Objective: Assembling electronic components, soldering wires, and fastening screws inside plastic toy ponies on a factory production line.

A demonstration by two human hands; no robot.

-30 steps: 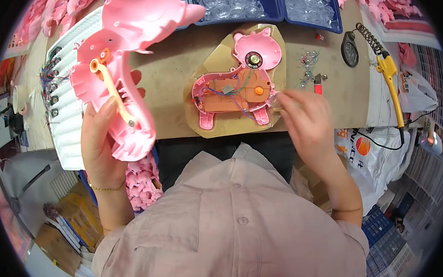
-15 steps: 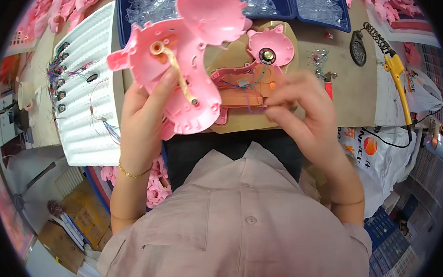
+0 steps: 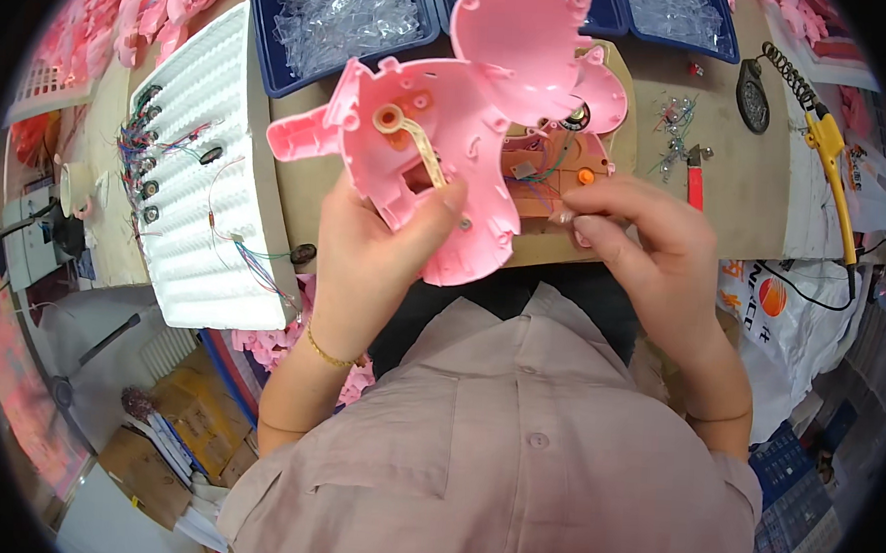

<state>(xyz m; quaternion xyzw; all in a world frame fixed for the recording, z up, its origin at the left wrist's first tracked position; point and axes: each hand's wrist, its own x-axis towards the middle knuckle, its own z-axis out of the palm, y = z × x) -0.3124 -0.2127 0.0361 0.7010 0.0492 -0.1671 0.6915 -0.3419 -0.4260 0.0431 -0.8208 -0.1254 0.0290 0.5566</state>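
My left hand [image 3: 369,248] is closed on a hollow pink toy shell [image 3: 462,102], holding it tilted with its inside showing. My thumb presses near the lower end of a cream plastic lever [image 3: 424,153], whose ring sits on a post in the shell. Behind it lies a matching pink shell half [image 3: 603,93], partly covered, with a round speaker [image 3: 576,116]. An orange-brown part [image 3: 549,160] with thin coloured wires and an orange knob [image 3: 586,176] is beside it. My right hand [image 3: 655,243] pinches something tiny beside this part, too small to make out.
Blue trays [image 3: 341,31] of clear plastic pieces stand at the back. White foam [image 3: 217,185] with wired components is on the left. To the right are red-handled cutters [image 3: 696,180], small wired parts [image 3: 674,133], a black oval object [image 3: 753,97] and a yellow-handled tool [image 3: 831,172] on a coiled cord.
The whole view has shifted, so the bench appears farther right. My left hand has brought the pink shell rightward, overlapping more of the other half. My right hand stays pinched near the orange-brown part.
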